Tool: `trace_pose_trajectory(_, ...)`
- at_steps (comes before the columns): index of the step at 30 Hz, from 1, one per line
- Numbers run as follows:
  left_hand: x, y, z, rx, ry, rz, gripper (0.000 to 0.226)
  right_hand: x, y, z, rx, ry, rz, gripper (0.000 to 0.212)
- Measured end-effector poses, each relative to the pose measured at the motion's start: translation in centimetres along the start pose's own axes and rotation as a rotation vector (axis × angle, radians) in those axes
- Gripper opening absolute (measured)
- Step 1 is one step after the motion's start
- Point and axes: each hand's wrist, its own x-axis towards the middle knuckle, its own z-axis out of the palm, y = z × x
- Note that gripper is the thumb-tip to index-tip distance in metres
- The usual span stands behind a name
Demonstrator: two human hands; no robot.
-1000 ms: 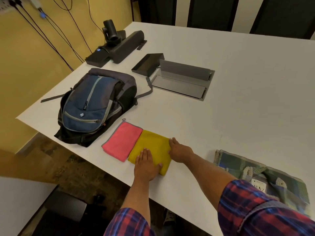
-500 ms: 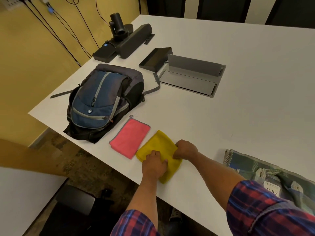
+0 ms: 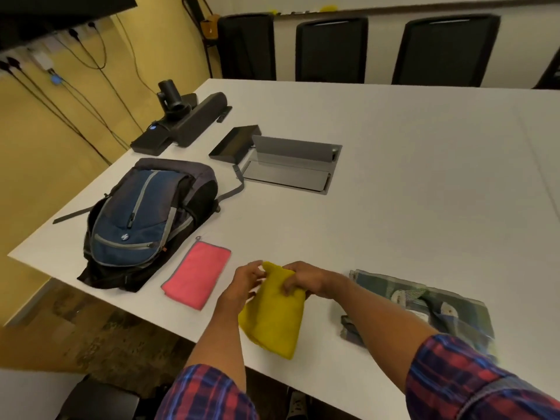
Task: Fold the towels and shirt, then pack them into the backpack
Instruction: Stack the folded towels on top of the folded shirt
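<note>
White bench (image 3: 394,207) carrying backpack (image 3: 142,225), pink towel (image 3: 197,272), shirt (image 3: 424,304); both my hands, left (image 3: 245,281) and right (image 3: 306,278), gripping folded yellow towel (image 3: 272,316), fingers curling round its top edge.

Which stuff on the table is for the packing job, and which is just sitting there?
For the job:
yellow towel, held by left hand and right hand
pink towel
folded shirt
backpack

Just lying about:
camera
black speaker bar
black tray
table's grey cable box

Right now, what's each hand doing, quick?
Left hand: grips the yellow towel at its top edge.
Right hand: grips the same towel.
</note>
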Motion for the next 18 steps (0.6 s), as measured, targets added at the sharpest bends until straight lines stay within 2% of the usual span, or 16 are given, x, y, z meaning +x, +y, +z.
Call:
trace_pose_trajectory(3,-0.5,0.3,3.3,0.111,-0.134,-0.048,0.070,-3.2,0.0,-2.4,0.008,0.006,0.011,0.046)
trace_pose_trajectory(7,-2.3,1.0,8.9,0.188,-0.344,-0.113,0.061,-7.2,1.4,-6.2,0.001,0.039,0.034,0.062)
trace_pose_trajectory(11,-3.3,1.4,14.2,0.218,-0.454,-0.070,0.050,-11.8,3.7,-9.8,0.164,0.125,0.014,0.065)
trace_pose_trajectory(15,-3.5,1.3,18.7,0.250,-0.541,-0.077,0.061,-16.3,6.7,-12.4,0.400,0.223,-0.046,0.067)
trace_pose_trajectory(18,-3.6,0.8,21.4,0.246,-0.595,-0.104,0.078,-19.3,8.7,-13.5,0.564,0.285,-0.116,0.067)
